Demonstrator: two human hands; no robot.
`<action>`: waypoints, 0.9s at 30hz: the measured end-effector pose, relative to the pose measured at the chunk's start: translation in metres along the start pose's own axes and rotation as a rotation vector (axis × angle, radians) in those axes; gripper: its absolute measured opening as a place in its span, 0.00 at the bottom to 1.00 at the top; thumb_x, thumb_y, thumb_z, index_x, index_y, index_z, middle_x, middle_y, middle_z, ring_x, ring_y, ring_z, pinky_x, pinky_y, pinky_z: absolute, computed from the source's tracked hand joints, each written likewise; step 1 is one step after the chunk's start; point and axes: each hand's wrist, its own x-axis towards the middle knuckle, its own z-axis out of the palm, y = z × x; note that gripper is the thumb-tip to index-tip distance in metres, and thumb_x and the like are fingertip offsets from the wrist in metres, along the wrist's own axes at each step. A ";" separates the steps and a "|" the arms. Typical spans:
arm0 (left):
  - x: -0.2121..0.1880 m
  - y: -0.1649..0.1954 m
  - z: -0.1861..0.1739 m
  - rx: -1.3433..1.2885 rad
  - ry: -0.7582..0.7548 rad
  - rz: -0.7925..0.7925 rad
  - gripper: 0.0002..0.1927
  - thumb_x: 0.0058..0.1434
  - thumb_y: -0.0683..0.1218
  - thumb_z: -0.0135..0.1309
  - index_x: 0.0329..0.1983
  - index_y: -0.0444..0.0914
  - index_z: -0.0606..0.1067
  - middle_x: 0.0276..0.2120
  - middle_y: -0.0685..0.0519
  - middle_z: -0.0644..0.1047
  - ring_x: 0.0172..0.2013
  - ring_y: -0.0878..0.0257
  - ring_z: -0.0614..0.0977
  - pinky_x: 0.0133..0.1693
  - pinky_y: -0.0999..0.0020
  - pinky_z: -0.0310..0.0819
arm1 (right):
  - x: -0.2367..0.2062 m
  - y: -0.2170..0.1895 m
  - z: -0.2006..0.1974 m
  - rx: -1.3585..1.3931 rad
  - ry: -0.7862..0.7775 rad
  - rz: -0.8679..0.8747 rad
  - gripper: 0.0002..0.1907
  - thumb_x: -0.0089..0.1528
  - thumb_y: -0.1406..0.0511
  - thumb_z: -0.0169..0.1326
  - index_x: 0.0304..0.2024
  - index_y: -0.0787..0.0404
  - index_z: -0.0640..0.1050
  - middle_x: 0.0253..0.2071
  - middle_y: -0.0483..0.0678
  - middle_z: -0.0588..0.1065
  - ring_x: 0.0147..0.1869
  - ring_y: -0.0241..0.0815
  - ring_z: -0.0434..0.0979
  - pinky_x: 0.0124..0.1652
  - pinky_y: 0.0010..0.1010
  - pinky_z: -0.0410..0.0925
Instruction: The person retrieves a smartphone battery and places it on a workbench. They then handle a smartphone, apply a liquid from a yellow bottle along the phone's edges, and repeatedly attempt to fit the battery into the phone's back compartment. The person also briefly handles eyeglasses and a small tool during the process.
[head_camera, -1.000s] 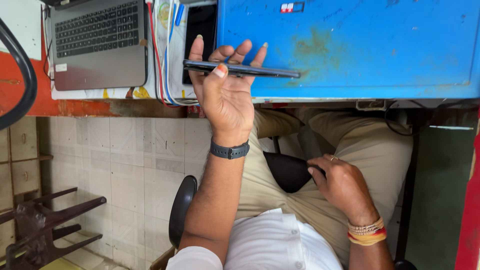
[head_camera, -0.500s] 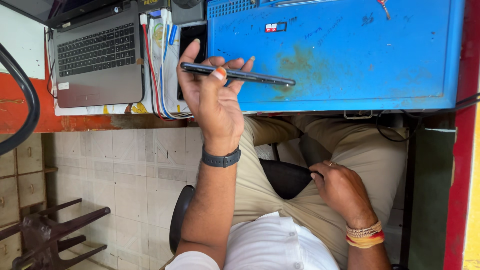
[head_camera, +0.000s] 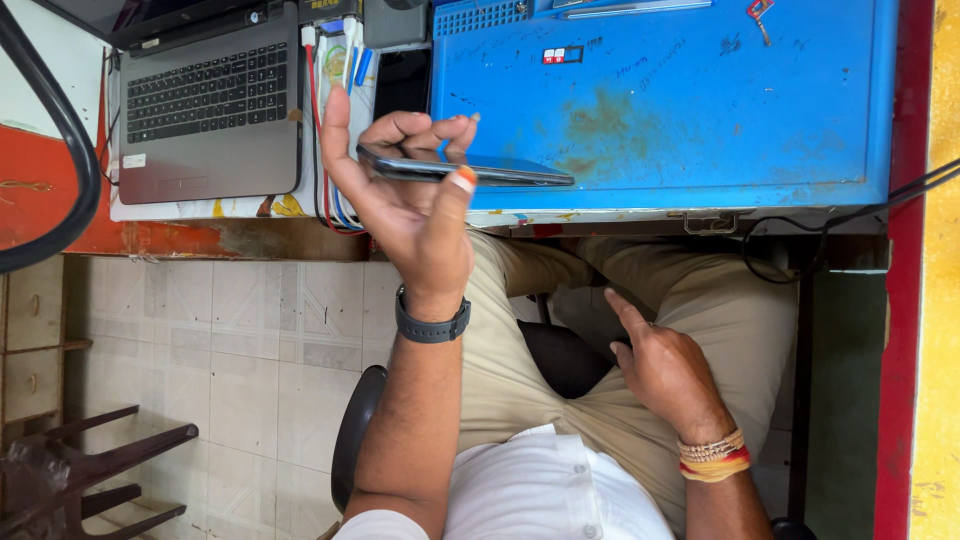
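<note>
A scuffed blue metal worktable (head_camera: 700, 110) fills the background beside a grey laptop (head_camera: 205, 105). The left hand (head_camera: 410, 215) pinches a dark smartphone (head_camera: 465, 168) edge-on, fingers curled to steady it; the right hand (head_camera: 665, 370) rests on the thigh, loose and holding nothing.

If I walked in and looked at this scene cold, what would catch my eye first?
Probably the left hand raised in the middle, holding a dark smartphone edge-on in front of a scuffed bright blue work surface. Next, the open grey laptop at upper left. The right hand rests on the lap, index finger extended.
</note>
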 end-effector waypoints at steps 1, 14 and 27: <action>0.000 0.001 0.000 0.085 -0.031 0.046 0.48 0.66 0.36 0.63 0.80 0.45 0.45 0.53 0.49 0.69 0.52 0.59 0.79 0.59 0.56 0.76 | 0.000 0.001 0.001 0.005 0.027 -0.035 0.33 0.57 0.67 0.59 0.65 0.52 0.69 0.29 0.59 0.79 0.34 0.63 0.79 0.36 0.52 0.71; -0.002 0.005 0.016 0.537 -0.247 0.243 0.56 0.62 0.39 0.67 0.79 0.43 0.38 0.68 0.47 0.64 0.60 0.59 0.75 0.63 0.64 0.74 | -0.001 0.010 0.009 0.056 0.125 -0.198 0.21 0.55 0.72 0.54 0.50 0.54 0.81 0.43 0.54 0.81 0.42 0.57 0.82 0.41 0.45 0.74; -0.007 0.013 0.032 0.706 -0.324 0.213 0.50 0.51 0.38 0.66 0.75 0.37 0.54 0.65 0.42 0.70 0.65 0.52 0.75 0.68 0.57 0.71 | 0.003 -0.004 0.002 -0.064 -0.036 -0.008 0.34 0.58 0.68 0.56 0.68 0.47 0.70 0.35 0.57 0.81 0.38 0.61 0.80 0.39 0.50 0.72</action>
